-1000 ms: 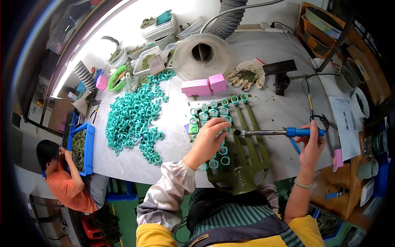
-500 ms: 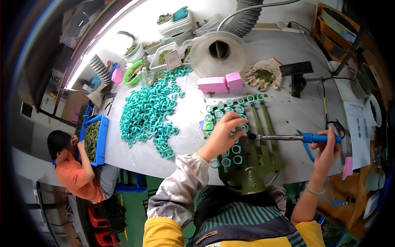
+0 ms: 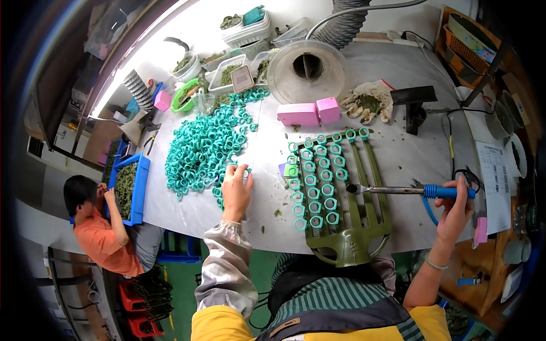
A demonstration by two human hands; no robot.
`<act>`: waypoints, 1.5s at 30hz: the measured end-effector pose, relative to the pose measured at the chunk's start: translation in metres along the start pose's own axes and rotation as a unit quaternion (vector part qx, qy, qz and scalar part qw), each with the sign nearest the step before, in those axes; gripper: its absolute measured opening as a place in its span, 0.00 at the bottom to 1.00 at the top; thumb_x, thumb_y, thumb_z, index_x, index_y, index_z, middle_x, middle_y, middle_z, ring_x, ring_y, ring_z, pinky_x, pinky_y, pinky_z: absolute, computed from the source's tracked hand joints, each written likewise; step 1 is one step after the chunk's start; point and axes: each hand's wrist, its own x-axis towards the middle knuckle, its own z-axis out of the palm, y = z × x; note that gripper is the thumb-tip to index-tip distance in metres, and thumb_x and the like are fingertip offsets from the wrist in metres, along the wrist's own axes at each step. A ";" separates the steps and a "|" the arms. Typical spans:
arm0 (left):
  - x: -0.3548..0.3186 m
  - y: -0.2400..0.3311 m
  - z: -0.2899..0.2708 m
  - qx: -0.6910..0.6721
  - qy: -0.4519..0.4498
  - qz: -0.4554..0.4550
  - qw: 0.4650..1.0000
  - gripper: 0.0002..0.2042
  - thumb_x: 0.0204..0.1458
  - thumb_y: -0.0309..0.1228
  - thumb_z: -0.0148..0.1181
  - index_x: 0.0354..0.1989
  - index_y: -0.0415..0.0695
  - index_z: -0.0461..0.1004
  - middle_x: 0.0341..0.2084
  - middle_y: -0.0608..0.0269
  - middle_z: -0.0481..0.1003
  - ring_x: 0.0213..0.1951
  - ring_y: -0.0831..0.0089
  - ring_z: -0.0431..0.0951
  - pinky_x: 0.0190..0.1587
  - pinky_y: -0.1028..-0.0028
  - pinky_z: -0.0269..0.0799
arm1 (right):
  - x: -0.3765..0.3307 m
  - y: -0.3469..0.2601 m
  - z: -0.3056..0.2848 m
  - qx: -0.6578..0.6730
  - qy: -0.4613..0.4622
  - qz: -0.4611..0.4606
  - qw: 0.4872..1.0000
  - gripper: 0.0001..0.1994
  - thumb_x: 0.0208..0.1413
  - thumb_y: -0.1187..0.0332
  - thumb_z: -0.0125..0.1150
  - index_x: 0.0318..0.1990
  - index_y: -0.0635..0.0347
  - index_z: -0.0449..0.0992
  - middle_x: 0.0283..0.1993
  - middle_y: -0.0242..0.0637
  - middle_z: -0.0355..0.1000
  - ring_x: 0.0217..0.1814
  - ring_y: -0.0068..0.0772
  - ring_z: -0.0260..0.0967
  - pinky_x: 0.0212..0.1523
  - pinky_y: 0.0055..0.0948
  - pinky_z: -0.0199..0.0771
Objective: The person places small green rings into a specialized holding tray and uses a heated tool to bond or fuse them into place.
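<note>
Far to the left of the olive-green slotted rack (image 3: 348, 248): a co-worker (image 3: 105, 241) in an orange top, both hands raised beside a blue crate (image 3: 140, 199) full of green pieces. Less far left of the rack, and well apart from it: a large heap of teal rings (image 3: 199, 150), loose and overlapping, with a bright green bowl (image 3: 176, 102) farther off in the same direction.

Nearer to the rack, still on its left: the left hand (image 3: 236, 193), back upward, fingers partly bent and close to the thumb, with teal at the fingertips; cannot tell a firm hold from a mere touch. Right at the rack's left edge: a small purple piece (image 3: 282, 169), partly covered.

On the rack: more teal rings in columns, long runs along the three leftmost, a shorter run in the fourth, single ones at the far end of the two rightmost slats. Beyond the rack: two pink blocks (image 3: 298, 115), a clear round hood (image 3: 278, 79), a stained white glove (image 3: 369, 103) and a black stand (image 3: 414, 95).

Over the rack's right half: a blue-handled iron (image 3: 398, 190), dark tip pointing left; cannot tell contact from a small gap. Right of the rack: the right hand (image 3: 456, 210), closed around the blue handle. Farther right: a printed sheet (image 3: 495, 176).
</note>
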 end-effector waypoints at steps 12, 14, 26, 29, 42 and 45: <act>-0.013 0.178 -0.003 -0.283 -0.132 0.233 0.921 0.15 0.49 0.19 0.64 0.47 0.41 0.77 0.43 0.60 0.75 0.45 0.61 0.73 0.48 0.68 0.72 | -0.002 0.002 -0.006 -0.025 -0.018 -0.003 1.000 0.19 0.59 0.56 0.61 0.24 0.64 0.77 0.21 0.34 0.74 0.16 0.24 0.71 0.20 0.21 0.73; -0.015 0.184 0.007 -0.292 -0.147 0.224 0.918 0.16 0.47 0.20 0.65 0.46 0.42 0.77 0.43 0.59 0.76 0.46 0.56 0.72 0.51 0.65 0.69 | -0.004 0.007 -0.005 -0.017 -0.026 0.000 1.000 0.19 0.60 0.57 0.61 0.24 0.64 0.76 0.22 0.34 0.74 0.15 0.24 0.71 0.20 0.22 0.73; -0.015 0.190 0.015 -0.264 -0.188 0.251 0.912 0.15 0.48 0.21 0.65 0.46 0.41 0.77 0.45 0.57 0.75 0.48 0.57 0.72 0.51 0.64 0.70 | 0.001 -0.003 -0.015 -0.026 -0.021 -0.005 0.999 0.19 0.58 0.56 0.63 0.25 0.63 0.77 0.24 0.34 0.75 0.16 0.22 0.69 0.19 0.19 0.70; 0.009 0.166 0.013 -0.346 -0.177 0.148 0.910 0.10 0.54 0.27 0.63 0.44 0.41 0.76 0.40 0.55 0.75 0.44 0.61 0.76 0.47 0.65 0.71 | 0.002 -0.006 -0.021 -0.027 -0.008 -0.002 1.000 0.18 0.57 0.55 0.63 0.25 0.61 0.77 0.25 0.33 0.75 0.15 0.21 0.68 0.19 0.17 0.70; 0.048 -0.049 0.012 0.095 -0.019 -0.111 0.989 0.17 0.49 0.46 0.66 0.30 0.42 0.80 0.31 0.50 0.75 0.38 0.50 0.75 0.41 0.58 0.70 | 0.000 -0.004 -0.018 -0.031 -0.043 0.000 0.999 0.18 0.58 0.54 0.62 0.25 0.60 0.77 0.25 0.33 0.75 0.14 0.21 0.69 0.19 0.17 0.71; 0.037 -0.012 0.001 -0.001 -0.032 -0.035 0.999 0.11 0.50 0.32 0.67 0.30 0.39 0.72 0.29 0.53 0.76 0.34 0.58 0.78 0.37 0.67 0.73 | 0.000 -0.004 -0.020 -0.025 -0.029 -0.011 0.999 0.18 0.58 0.55 0.62 0.25 0.61 0.77 0.25 0.33 0.75 0.14 0.22 0.69 0.18 0.18 0.71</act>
